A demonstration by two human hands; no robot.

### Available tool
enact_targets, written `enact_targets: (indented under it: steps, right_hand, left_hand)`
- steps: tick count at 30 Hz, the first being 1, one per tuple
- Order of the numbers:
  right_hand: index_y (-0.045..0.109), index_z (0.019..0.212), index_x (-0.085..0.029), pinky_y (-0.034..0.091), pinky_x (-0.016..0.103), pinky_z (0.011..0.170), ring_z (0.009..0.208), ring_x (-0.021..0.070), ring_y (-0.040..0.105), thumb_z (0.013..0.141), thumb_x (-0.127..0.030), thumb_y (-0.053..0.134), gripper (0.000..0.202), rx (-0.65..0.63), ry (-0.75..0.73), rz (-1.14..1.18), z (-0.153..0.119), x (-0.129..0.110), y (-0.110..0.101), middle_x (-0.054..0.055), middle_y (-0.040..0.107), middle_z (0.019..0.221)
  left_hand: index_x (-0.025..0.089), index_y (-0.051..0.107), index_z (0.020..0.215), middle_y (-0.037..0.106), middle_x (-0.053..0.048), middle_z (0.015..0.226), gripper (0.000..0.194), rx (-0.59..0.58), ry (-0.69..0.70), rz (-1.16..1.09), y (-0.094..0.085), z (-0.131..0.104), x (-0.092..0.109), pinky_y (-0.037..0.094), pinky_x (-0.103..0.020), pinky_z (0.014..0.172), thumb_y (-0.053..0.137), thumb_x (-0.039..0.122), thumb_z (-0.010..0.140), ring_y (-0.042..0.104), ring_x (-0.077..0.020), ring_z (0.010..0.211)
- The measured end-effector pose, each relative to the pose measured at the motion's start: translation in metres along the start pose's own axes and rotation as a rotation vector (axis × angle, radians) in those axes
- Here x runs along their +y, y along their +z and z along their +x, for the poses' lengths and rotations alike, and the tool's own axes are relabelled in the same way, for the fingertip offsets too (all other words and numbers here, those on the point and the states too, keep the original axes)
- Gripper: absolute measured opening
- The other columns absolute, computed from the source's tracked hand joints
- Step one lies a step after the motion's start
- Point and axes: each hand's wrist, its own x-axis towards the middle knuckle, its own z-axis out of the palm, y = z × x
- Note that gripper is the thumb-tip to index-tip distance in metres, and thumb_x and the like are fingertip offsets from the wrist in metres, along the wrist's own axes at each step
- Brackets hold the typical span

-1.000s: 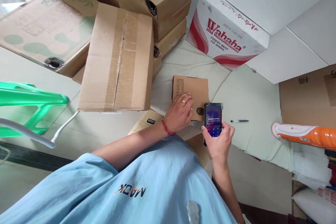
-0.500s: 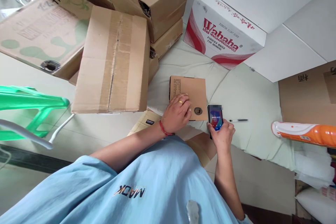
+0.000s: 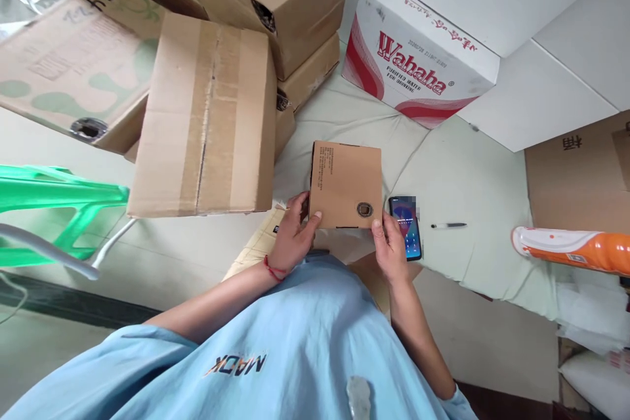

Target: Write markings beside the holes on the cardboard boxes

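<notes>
A small brown cardboard box [image 3: 344,177] with printed text and a round hole near one corner is between my two hands. My left hand [image 3: 294,231] grips its left edge, thumb on the top face and fingers at the side. At the lower right corner, my right hand [image 3: 392,246] holds the box with its thumb on the top. Just right of that hand a smartphone [image 3: 412,239] with a lit screen lies on the pale cloth [image 3: 443,177]. Farther right is a pen [image 3: 449,225].
Large cardboard boxes [image 3: 226,118] are stacked at the left, near a green plastic stool [image 3: 93,193]. A white and red Wahaha water carton [image 3: 418,59] stands at the back. An orange and white cylinder [image 3: 575,249] lies at the right edge of the cloth.
My right hand has let go of the smartphone and taken the box's right corner. My left hand has moved from the box's top to its left edge.
</notes>
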Motion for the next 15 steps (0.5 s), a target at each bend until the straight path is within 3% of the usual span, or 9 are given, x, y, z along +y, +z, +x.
enact_targets:
  steps: [4,9,12,15]
  right_hand:
    - [0.069,0.142,-0.03,0.061,0.048,0.105,0.131,0.0304,0.07,0.099,-0.064,0.071,0.054,-0.023,0.104,0.3,-0.003,-0.009,0.007,0.012,0.071,0.147]
    - [0.064,0.128,-0.028,0.069,0.043,0.087,0.106,0.026,0.078,0.079,-0.054,0.094,0.062,0.002,0.306,0.588,-0.007,-0.012,0.005,0.008,0.08,0.12]
    - [0.066,0.118,-0.027,0.071,0.037,0.077,0.095,0.0214,0.078,0.071,-0.048,0.098,0.06,0.148,0.34,0.689,-0.01,-0.006,-0.014,0.003,0.079,0.112]
    - [0.068,0.11,-0.025,0.07,0.031,0.07,0.082,0.0156,0.076,0.069,-0.042,0.098,0.054,0.295,0.344,0.747,-0.007,0.008,-0.058,-0.001,0.078,0.101]
  left_hand:
    - [0.017,0.06,0.139,0.064,-0.016,0.143,0.061,-0.053,-0.165,-0.177,-0.009,0.005,0.003,0.057,-0.048,0.115,0.067,0.058,0.094,0.065,-0.0312,0.135]
    - [0.019,0.061,0.143,0.063,-0.015,0.149,0.066,-0.119,-0.169,-0.228,-0.016,0.006,0.012,0.059,-0.046,0.111,0.071,0.06,0.092,0.06,-0.0328,0.143]
    - [0.02,0.063,0.143,0.065,-0.014,0.15,0.064,-0.234,-0.155,-0.24,-0.011,0.002,0.018,0.058,-0.044,0.112,0.071,0.059,0.093,0.06,-0.0326,0.145]
    - [0.02,0.071,0.126,0.073,-0.011,0.134,0.05,-0.395,-0.158,-0.166,-0.001,-0.001,0.026,0.061,-0.043,0.103,0.064,0.06,0.096,0.073,-0.0293,0.12]
